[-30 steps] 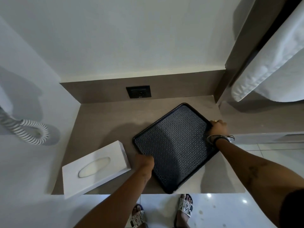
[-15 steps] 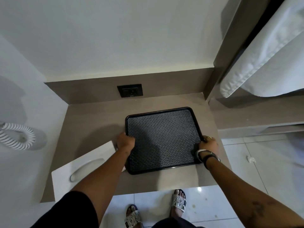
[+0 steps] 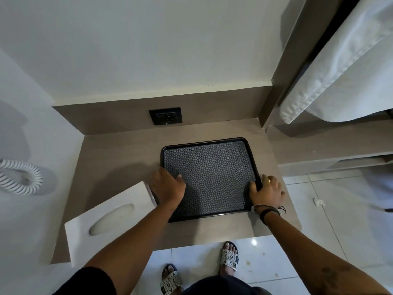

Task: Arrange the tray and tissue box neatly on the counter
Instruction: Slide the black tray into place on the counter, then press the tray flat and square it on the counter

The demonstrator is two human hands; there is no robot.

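A black tray (image 3: 210, 143) with a patterned bottom lies flat and square on the brown counter (image 3: 119, 154), toward its right side. My left hand (image 3: 168, 186) grips the tray's left rim, thumb inside. My right hand (image 3: 265, 191) grips the right rim near the front corner. A white tissue box (image 3: 110, 220) with an oval slot lies askew at the counter's front left, its near corner past the edge, its far end touching my left wrist.
A dark wall socket (image 3: 165, 116) sits in the back panel behind the tray. A coiled white cord (image 3: 23, 179) hangs on the left wall. White fabric (image 3: 340, 67) hangs at upper right. Tiled floor (image 3: 319, 231) and my sandalled feet lie below the counter edge.
The tray turned from a diagonal position to square with the counter and settled toward the right. Both hands stayed on its rims; my left hand now lies against the tissue box.
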